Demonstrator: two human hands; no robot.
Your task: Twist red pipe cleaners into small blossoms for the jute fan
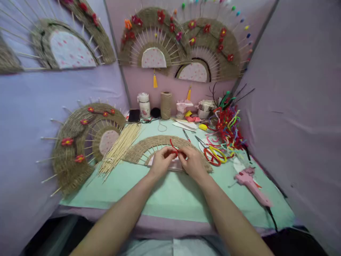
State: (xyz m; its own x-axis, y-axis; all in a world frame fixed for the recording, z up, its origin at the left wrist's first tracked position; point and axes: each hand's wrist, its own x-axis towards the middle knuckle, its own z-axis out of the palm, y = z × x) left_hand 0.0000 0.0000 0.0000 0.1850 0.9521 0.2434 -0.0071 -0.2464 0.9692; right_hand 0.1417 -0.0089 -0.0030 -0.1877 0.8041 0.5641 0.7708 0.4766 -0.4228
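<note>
Now your left hand [162,160] and your right hand [192,161] meet over the woven jute fan [138,151] lying on the green table mat [173,195]. Both hands pinch the red pipe cleaner [173,147] between the fingertips, and its free end curves up above the fan. Just left lies a bundle of bamboo sticks [119,149]. Scissors [211,151] rest near your right hand, and a pink glue gun [252,185] lies further right.

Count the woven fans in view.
6, one partly cut off: two on the left wall, two on the back wall, one leaning at left, one flat on the table under both hands.
</note>
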